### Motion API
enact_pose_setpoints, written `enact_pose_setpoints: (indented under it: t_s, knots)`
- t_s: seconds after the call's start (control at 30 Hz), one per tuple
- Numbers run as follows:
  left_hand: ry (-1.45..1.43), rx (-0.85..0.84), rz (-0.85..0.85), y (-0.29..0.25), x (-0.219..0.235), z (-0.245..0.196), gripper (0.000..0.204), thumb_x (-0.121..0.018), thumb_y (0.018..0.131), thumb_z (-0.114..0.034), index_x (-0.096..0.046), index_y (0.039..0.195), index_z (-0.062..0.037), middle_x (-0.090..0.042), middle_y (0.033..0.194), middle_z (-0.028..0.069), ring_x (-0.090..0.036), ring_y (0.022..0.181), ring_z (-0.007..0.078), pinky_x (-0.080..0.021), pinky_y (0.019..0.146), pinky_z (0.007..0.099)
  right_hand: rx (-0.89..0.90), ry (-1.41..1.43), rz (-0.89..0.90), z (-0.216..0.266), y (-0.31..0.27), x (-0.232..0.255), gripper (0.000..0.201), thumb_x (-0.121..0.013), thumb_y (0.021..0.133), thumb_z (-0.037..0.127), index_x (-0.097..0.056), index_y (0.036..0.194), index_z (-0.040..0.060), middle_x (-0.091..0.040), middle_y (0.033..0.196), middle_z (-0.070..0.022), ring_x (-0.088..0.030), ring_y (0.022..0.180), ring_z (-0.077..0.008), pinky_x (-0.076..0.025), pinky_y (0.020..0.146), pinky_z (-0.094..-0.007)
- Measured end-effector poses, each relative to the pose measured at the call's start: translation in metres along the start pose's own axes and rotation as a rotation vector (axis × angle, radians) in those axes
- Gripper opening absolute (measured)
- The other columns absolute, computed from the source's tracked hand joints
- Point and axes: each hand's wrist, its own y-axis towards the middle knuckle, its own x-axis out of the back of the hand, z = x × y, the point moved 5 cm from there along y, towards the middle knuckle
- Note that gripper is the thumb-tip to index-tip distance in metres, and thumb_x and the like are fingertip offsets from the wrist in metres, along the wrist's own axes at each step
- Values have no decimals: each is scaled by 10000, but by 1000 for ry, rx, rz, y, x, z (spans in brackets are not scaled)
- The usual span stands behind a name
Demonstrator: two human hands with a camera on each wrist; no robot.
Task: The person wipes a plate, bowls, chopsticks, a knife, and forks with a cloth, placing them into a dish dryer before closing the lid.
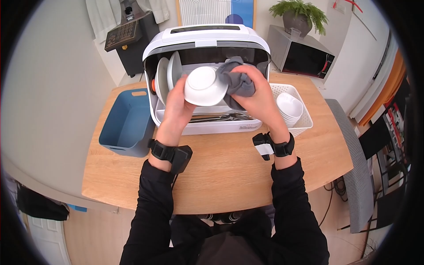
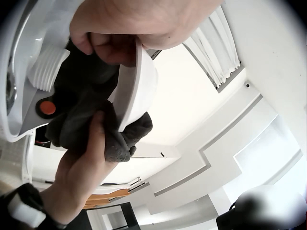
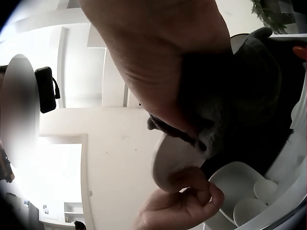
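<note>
A white bowl (image 1: 202, 90) is tilted, its base toward the head camera, in front of an open white countertop dish machine (image 1: 205, 128). My left hand (image 1: 176, 106) grips it by the left side; in the left wrist view, fingers curl over the bowl's rim (image 2: 139, 91). The right hand (image 1: 261, 95) clutches a bunched dark grey cloth (image 1: 236, 84) against the bowl's other side. In the right wrist view the cloth (image 3: 230, 105) covers part of the bowl (image 3: 175, 163) and hides the right fingertips.
Plates (image 1: 162, 81) stand upright inside the machine at left, and cutlery (image 1: 221, 117) lies along its front. A blue bin (image 1: 126, 121) sits to the left. At right, a white basket (image 1: 304, 123) holds stacked bowls (image 1: 290, 108). Behind stands a microwave (image 1: 304, 55).
</note>
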Motion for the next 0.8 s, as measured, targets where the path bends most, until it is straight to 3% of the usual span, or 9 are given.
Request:
enact_pose_setpoints:
  t_s: [0.07,0.1,0.2,0.33,0.57,0.6,0.63,0.7,0.8]
  knots:
    - [64,-120,-69,3,10,-7,345,-449,1045,-326,-621,1160,-50,-680,1090,25,-616,1027,113,-476,876,288,-113,-35,-96,-7,-1,9,472,-767,714,68,-571,1144,78,-619,1089,-129,-583,1104,-277,-447,963,-355]
    - [89,-171,-96,-3,7,-14,345,-459,1042,-326,-621,1155,-43,-682,1086,25,-619,1021,114,-471,880,281,-266,154,-141,-5,-1,13,557,-809,711,134,-537,1195,87,-608,1111,-127,-568,1129,-252,-445,967,-372]
    - [153,-264,-137,-11,3,-20,333,-495,1035,-320,-643,1090,-27,-683,1014,21,-609,940,92,-448,853,245,-141,145,-274,13,-5,8,567,-818,740,180,-524,1217,96,-590,1163,-119,-562,1129,-228,-448,964,-374]
    - [447,-355,6,-23,-12,-14,289,-534,1026,-280,-656,1027,-18,-643,906,-3,-551,815,50,-441,734,209,111,-164,-34,48,-11,-21,469,-809,775,306,-606,1159,128,-539,1041,-91,-590,922,-268,-494,801,-341]
    - [705,-693,153,-45,-46,-10,192,-553,1004,-168,-635,979,4,-619,827,30,-524,712,104,-433,664,250,116,-235,-291,38,-8,-3,336,-789,803,282,-693,1067,99,-542,961,-87,-582,876,-233,-492,767,-325]
    - [758,-740,159,-50,-49,-12,187,-558,1001,-166,-634,972,2,-619,826,42,-530,703,116,-436,665,259,4,-102,-289,26,-5,1,338,-781,816,284,-688,1074,86,-562,968,-87,-585,891,-219,-489,786,-323]
    - [751,-630,167,-54,-51,-13,185,-572,992,-167,-641,959,1,-625,841,63,-544,753,158,-441,703,287,-107,30,-286,15,-3,4,341,-772,830,286,-682,1081,74,-583,975,-86,-588,907,-205,-486,805,-321]
    - [781,-714,111,-59,-52,-16,197,-575,993,-183,-642,959,0,-636,859,64,-545,809,177,-440,738,302,-343,299,-263,6,-3,3,407,-699,901,365,-654,1101,14,-641,1006,-92,-587,953,-159,-464,867,-297]
    - [741,-770,76,-62,-50,-16,210,-586,990,-205,-643,959,-5,-648,883,64,-544,891,199,-436,782,313,-436,407,-180,-18,-3,0,506,-600,954,454,-638,1100,-28,-648,998,-80,-583,939,-138,-458,851,-263]
